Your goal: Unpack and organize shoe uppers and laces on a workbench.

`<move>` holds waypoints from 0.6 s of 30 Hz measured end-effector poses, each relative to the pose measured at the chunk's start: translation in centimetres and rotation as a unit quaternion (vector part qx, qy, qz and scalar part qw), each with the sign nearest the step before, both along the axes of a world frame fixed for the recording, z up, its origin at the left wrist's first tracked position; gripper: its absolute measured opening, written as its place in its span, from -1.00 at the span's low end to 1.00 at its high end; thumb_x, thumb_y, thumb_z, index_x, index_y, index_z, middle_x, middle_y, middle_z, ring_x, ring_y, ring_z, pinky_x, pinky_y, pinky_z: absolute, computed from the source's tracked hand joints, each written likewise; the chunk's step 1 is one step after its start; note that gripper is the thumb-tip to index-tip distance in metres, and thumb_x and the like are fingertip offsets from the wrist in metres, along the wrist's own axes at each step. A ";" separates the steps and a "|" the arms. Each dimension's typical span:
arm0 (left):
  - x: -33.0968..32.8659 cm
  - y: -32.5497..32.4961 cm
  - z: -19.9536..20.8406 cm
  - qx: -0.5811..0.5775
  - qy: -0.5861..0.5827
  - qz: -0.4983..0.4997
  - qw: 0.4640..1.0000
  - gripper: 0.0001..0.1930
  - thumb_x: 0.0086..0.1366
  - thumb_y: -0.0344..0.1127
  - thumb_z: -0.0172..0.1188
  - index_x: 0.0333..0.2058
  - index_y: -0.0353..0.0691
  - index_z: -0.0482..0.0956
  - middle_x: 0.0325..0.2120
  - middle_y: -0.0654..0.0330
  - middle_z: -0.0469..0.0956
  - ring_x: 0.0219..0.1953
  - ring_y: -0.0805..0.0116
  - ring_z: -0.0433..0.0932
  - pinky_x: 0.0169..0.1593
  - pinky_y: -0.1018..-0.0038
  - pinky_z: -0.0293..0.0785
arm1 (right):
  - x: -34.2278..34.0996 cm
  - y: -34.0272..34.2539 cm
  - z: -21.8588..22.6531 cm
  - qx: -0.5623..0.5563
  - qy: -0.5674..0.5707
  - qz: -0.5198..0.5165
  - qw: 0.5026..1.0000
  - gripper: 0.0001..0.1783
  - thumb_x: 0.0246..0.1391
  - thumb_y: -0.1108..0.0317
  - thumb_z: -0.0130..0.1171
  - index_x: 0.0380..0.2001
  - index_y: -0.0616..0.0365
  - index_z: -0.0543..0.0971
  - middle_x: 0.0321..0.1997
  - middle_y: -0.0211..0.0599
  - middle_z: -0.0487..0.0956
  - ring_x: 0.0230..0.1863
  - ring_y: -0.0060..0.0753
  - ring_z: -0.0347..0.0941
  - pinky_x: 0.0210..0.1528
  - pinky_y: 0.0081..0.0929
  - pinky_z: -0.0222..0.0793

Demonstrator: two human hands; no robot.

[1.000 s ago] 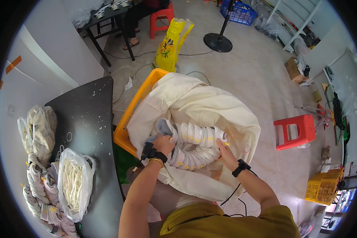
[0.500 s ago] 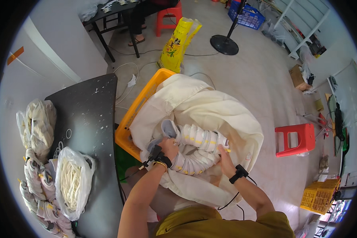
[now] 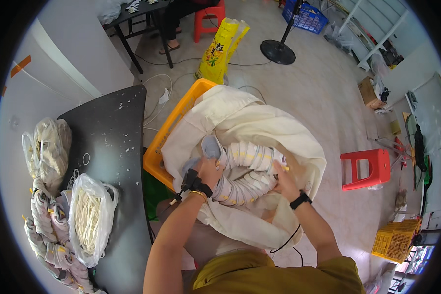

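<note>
A large cream cloth sack (image 3: 274, 122) lies open over an orange plastic crate (image 3: 174, 132). Inside it are two long rolled stacks of white and grey socks (image 3: 252, 157) tied with yellow tags. My left hand (image 3: 209, 171) grips the left end of the lower stack (image 3: 240, 190). My right hand (image 3: 283, 177) holds the right end of the same bundles. Both wrists carry black bands.
A black table (image 3: 115, 147) stands at the left with clear bags of white strings (image 3: 88, 215) and bundled socks (image 3: 46, 230). A red stool (image 3: 367, 169), a yellow printed bag (image 3: 223, 49), a fan base (image 3: 278, 51) and a yellow crate (image 3: 394, 240) stand on the floor.
The view has shifted slightly; both hands stay on the sock stacks inside the sack, pressing them a little deeper and to the right.
</note>
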State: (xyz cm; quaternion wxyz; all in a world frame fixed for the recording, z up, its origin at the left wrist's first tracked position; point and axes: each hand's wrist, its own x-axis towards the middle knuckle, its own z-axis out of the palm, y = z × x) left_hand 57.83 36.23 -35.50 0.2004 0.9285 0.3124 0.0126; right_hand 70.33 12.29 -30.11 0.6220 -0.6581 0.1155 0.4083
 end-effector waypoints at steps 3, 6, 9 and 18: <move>1.3 0.9 2.5 0.130 0.023 -0.110 0.985 -0.64 0.07 0.04 0.26 -0.34 -0.12 0.67 -0.21 -0.01 0.51 -0.10 -0.01 0.46 -0.10 0.08 0.41 | 5.0 -1.3 0.3 -0.118 -0.257 0.122 0.951 -0.42 0.14 -0.10 0.17 -0.01 0.18 0.51 -0.12 -0.39 0.56 -0.08 -0.55 0.46 -0.13 -0.39 0.42; 2.4 1.1 3.1 0.194 0.041 -0.187 0.962 -0.55 0.02 0.10 0.29 -0.32 -0.19 0.66 -0.15 -0.06 0.49 -0.01 -0.02 0.40 -0.02 0.09 0.40 | 8.0 -0.6 -0.3 -0.081 -0.184 0.144 0.969 -0.44 0.09 0.01 0.27 0.01 0.20 0.48 -0.12 -0.32 0.57 -0.07 -0.45 0.51 -0.18 -0.37 0.48; 3.7 1.1 1.0 0.087 0.069 -0.167 0.980 -0.52 -0.04 0.09 0.33 -0.33 -0.23 0.65 -0.13 -0.10 0.50 0.02 -0.05 0.41 0.00 0.12 0.41 | 8.6 0.5 -0.8 0.002 0.003 0.102 0.995 -0.44 0.08 0.14 0.29 0.05 0.25 0.42 -0.08 -0.19 0.56 -0.09 -0.25 0.56 -0.15 -0.30 0.54; 6.0 -0.9 -2.6 -0.079 0.045 -0.060 0.994 -0.78 -0.02 -0.26 0.29 -0.43 -0.28 0.63 -0.38 -0.05 0.63 -0.25 -0.07 0.61 -0.07 0.11 0.47 | 7.6 1.4 -3.0 0.212 0.056 0.017 0.975 -0.41 0.12 0.56 0.10 0.22 0.11 0.22 0.08 -0.07 0.47 -0.01 -0.04 0.52 -0.03 0.09 0.53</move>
